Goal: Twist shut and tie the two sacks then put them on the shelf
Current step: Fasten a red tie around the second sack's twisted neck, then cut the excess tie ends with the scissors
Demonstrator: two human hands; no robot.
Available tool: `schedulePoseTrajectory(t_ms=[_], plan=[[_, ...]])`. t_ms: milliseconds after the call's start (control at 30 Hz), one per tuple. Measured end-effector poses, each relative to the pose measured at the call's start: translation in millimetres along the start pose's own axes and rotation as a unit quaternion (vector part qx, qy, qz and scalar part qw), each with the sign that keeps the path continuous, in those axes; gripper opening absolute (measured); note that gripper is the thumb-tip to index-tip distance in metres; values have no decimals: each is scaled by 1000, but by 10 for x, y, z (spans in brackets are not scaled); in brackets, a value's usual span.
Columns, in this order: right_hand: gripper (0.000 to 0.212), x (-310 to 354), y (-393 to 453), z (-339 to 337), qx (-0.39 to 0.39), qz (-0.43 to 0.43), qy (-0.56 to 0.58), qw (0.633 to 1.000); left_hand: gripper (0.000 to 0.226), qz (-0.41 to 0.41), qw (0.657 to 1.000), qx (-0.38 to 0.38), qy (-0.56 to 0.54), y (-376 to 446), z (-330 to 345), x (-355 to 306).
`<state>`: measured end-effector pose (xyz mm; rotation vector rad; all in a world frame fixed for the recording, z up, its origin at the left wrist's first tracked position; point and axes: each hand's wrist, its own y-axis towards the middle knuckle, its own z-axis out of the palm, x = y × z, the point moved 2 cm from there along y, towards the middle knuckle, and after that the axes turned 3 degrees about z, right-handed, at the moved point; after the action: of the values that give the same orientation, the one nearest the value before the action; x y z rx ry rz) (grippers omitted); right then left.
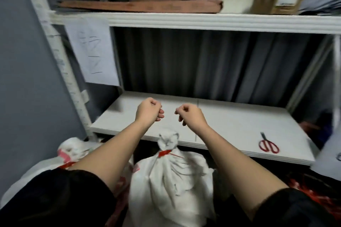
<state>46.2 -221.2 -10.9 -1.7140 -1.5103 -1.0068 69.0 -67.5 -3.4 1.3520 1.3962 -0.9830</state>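
- White shelf (230, 123) carries red scissors (268, 146) (near its front edge).
- Below it stands a tied sack (171, 180).
- Left hand (149, 109) and right hand (190, 114) hover over the shelf, each grip curled, holding nothing visible.

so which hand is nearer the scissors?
Right. The right hand is up-left of the red scissors lying on the shelf; the left hand is farther left.

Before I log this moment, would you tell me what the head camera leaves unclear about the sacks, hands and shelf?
- Second sack: left forearm covers its neck; whether it is tied cannot be told.
- Both hands: fingers curled; any string in them is too thin to see.
- Paper sheet on the shelf post: marks blurred, unreadable.
- Boxes on the upper shelf: cut off by the top edge.
- Middle sack: bottom cut off by the lower edge.
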Motion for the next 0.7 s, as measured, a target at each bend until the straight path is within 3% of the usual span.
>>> schedulePoseTrajectory(t_ms=[367, 567, 700], plan=[[18, -2036, 250, -2135, -159, 174, -68, 969, 10, 8, 984, 172, 43, 77, 2557, -222], [14, -3300, 552, -2539, -187, 272, -135, 934, 9, -12, 970, 229, 83, 284, 3650, 161], [21, -3981, 801, -2568, -155, 316, -201, 914, 8, -29, 959, 258, 110, 411, 4072, 543]])
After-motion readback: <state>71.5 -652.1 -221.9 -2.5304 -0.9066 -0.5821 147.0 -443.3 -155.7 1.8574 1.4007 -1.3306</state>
